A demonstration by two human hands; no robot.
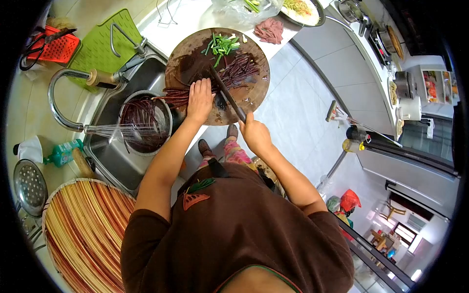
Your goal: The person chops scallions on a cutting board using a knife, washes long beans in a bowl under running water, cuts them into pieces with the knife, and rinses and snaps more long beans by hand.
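My left hand (200, 100) presses down on a bundle of dark purple long beans (176, 96), its fingers bent over them at the left of the round wooden chopping board (195, 44). My right hand (257, 134) grips the handle of a kitchen knife (227, 93). The blade stands edge-down across the beans, just right of my left fingertips. Cut bean pieces (242, 69) lie in a heap beyond the knife. Chopped green onion (222, 45) sits at the far side of the board, with a few pale pieces beside it.
Left of the board, water runs from the tap (61, 105) into a metal pot (168, 115) of long beans in the sink (105, 146). A pink cloth (268, 31) and a pan (320, 14) are beyond the board. A striped woven tray (88, 229) stands lower left.
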